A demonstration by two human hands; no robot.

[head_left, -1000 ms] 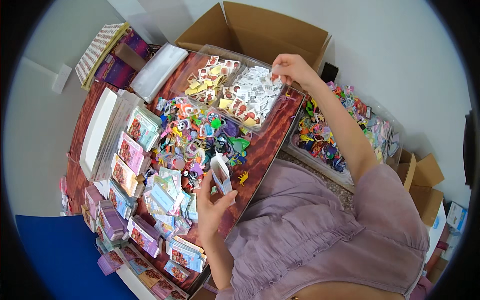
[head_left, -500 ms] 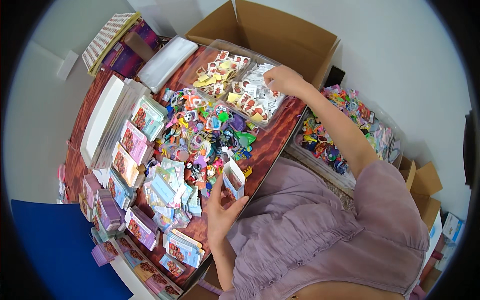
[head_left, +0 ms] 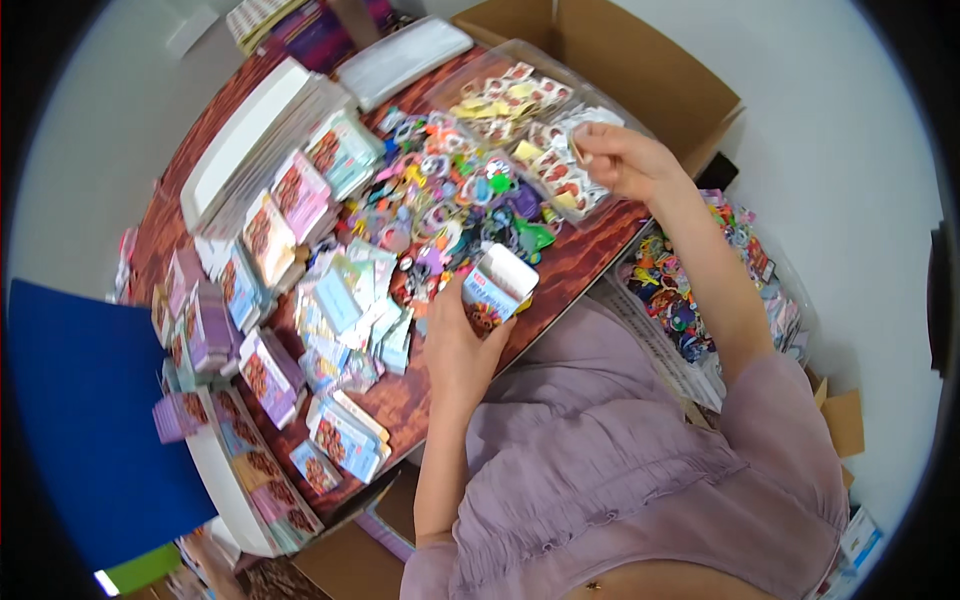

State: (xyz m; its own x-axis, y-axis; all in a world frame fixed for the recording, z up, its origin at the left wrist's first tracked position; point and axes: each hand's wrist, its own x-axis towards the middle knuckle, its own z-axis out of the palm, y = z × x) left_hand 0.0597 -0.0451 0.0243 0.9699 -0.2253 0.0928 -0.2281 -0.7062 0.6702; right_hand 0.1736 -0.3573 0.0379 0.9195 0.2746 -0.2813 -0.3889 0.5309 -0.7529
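A small blue-and-white cardboard box (head_left: 500, 284), its top open, is held by my left hand (head_left: 462, 345) over the table's near edge. My right hand (head_left: 628, 160) is closed in a pinch on a small flat piece (head_left: 577, 148) with a yellowish edge; blur hides its kind. Under that hand lies a clear plastic tray (head_left: 445, 98) in two parts, filled with small printed squares (head_left: 515, 95) and white paper slips (head_left: 598, 116). Between the two hands spreads a heap of small colourful toys (head_left: 450, 195).
Small printed boxes (head_left: 268, 240) stand in rows at the left, beside a pile of small packets (head_left: 345, 300). A long white carton (head_left: 240, 145) lies behind them. A bin of toys (head_left: 690, 290) stands at right, below a large cardboard box (head_left: 640, 60). Another person's arm (head_left: 212, 560) shows at lower left.
My right hand has risen off the tray's slips with a small flat piece pinched in its fingers. The box in my left hand has tilted, its printed side now showing. The whole view has shifted.
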